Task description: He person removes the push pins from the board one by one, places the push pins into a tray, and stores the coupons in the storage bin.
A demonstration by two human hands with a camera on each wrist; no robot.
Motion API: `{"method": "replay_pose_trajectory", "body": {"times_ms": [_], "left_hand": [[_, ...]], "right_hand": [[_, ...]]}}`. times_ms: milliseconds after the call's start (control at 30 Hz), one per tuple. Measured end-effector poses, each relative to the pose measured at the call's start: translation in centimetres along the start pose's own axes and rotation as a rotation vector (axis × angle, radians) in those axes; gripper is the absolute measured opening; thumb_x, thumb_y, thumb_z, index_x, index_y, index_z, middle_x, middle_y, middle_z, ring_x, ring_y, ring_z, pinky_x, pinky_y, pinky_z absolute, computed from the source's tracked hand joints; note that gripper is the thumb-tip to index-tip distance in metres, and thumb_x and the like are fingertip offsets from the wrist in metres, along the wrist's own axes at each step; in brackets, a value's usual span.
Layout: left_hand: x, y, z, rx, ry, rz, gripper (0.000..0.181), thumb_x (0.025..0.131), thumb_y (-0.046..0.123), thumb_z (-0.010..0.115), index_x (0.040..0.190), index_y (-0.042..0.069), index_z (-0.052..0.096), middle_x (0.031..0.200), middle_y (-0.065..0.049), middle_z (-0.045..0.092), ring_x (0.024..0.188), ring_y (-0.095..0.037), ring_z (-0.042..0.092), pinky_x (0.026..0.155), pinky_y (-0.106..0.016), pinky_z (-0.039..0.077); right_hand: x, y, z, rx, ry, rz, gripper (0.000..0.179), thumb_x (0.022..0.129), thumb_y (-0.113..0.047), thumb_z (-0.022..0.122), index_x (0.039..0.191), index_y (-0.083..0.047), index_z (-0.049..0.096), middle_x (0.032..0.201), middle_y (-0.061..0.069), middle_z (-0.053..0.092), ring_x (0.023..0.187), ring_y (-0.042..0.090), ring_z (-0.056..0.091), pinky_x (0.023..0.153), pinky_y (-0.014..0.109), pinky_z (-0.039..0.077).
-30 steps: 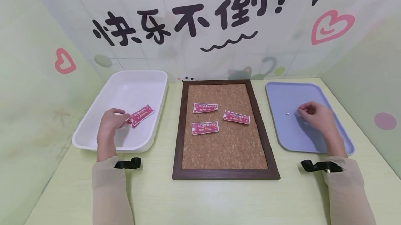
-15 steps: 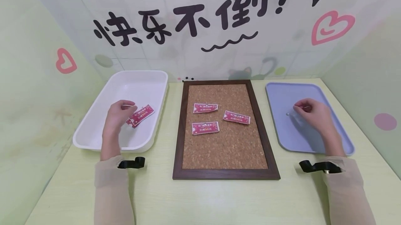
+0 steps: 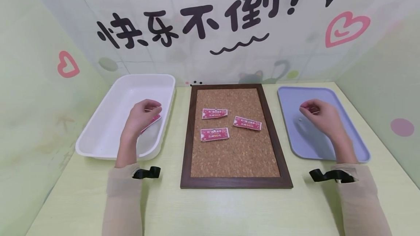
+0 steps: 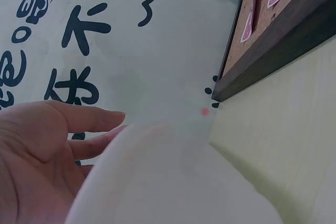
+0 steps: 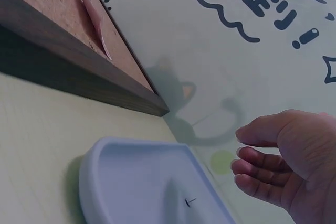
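Note:
My left hand (image 3: 140, 116) hovers over the white tub (image 3: 86, 134) with loosely bent fingers. Below it a pink printed coupon (image 3: 152, 122) lies in the tub, partly covered by the hand. In the left wrist view the tub's wall hides some fingertips; nothing shows between thumb and fingers. Above the blue tray (image 3: 295, 141) is my right hand (image 3: 323, 116), its fingers bent, thumb near the fingertips, with no thing visible in the right wrist view's gap. A small pushpin (image 3: 300, 119) lies on the tray just below those fingertips; its shadow side shows beside the right wrist view's pin (image 5: 189, 202).
Between tub and tray lies a cork board (image 3: 236, 155) in a raised dark wood frame (image 3: 236, 182). Three coupons are pinned on its upper half, including a lower-left coupon (image 3: 214, 134) and a right coupon (image 3: 247, 123). A printed wall (image 3: 197, 64) stands behind.
My left hand has moved right, away from the coupon's left end, and now covers much of the coupons. My right hand has shifted left, over the pushpin. The board's coupons have stayed put.

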State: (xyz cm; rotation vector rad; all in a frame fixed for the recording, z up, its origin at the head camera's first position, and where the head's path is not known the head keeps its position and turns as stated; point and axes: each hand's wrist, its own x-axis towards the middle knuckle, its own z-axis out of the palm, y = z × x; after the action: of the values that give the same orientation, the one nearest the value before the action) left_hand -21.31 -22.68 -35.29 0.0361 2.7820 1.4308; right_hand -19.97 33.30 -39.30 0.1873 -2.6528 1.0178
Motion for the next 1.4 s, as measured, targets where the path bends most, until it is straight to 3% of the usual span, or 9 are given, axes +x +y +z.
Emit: {"method": "replay_pose_trajectory", "body": {"times_ms": [167, 433, 800, 1033, 1400], "left_hand": [[0.2, 1.0, 1.4, 0.006, -0.029, 0.050, 0.031, 0.101, 0.017, 0.059, 0.123, -0.004, 0.063, 0.113, -0.020, 0.063, 0.105, -0.031, 0.061, 0.085, -0.031, 0.046], [0.2, 2.2, 3.2, 0.023, -0.085, 0.096, 0.027, 0.101, 0.016, 0.061, 0.120, -0.002, 0.064, 0.114, -0.018, 0.066, 0.107, -0.033, 0.062, 0.089, -0.041, 0.050], [0.0, 3.2, 5.5, 0.047, -0.199, 0.114, 0.026, 0.100, 0.017, 0.063, 0.120, 0.000, 0.065, 0.113, -0.015, 0.067, 0.106, -0.031, 0.063, 0.088, -0.043, 0.051], [0.2, 3.2, 7.3, 0.046, -0.272, 0.151, 0.024, 0.099, 0.015, 0.065, 0.116, -0.001, 0.066, 0.109, -0.014, 0.068, 0.103, -0.030, 0.064, 0.088, -0.042, 0.052], [0.2, 3.2, 9.8, 0.102, -0.348, 0.161, 0.020, 0.098, 0.013, 0.065, 0.112, -0.002, 0.067, 0.100, -0.012, 0.068, 0.093, -0.025, 0.063, 0.079, -0.036, 0.053]], "right_hand": [[0.3, -1.7, 0.5, 0.010, -0.018, -0.054, 0.019, 0.096, -0.013, 0.068, 0.106, 0.003, 0.069, 0.095, 0.020, 0.069, 0.075, -0.011, 0.055, 0.066, 0.006, 0.043], [0.5, -4.4, 2.0, 0.021, -0.044, -0.169, 0.012, 0.094, -0.006, 0.069, 0.102, 0.003, 0.070, 0.090, 0.015, 0.070, 0.075, -0.006, 0.057, 0.069, 0.007, 0.045], [0.5, -7.9, 4.7, 0.023, -0.120, -0.286, 0.008, 0.093, -0.005, 0.071, 0.099, 0.000, 0.070, 0.088, 0.007, 0.070, 0.078, 0.018, 0.064, 0.068, 0.019, 0.052], [0.7, -10.3, 6.7, 0.056, -0.203, -0.313, 0.011, 0.092, 0.001, 0.069, 0.103, 0.004, 0.069, 0.093, 0.012, 0.070, 0.082, 0.022, 0.067, 0.071, 0.036, 0.057], [0.7, -13.6, 9.9, 0.099, -0.277, -0.330, 0.011, 0.092, 0.000, 0.069, 0.102, 0.005, 0.069, 0.094, 0.013, 0.068, 0.084, 0.023, 0.066, 0.074, 0.039, 0.057]]}}
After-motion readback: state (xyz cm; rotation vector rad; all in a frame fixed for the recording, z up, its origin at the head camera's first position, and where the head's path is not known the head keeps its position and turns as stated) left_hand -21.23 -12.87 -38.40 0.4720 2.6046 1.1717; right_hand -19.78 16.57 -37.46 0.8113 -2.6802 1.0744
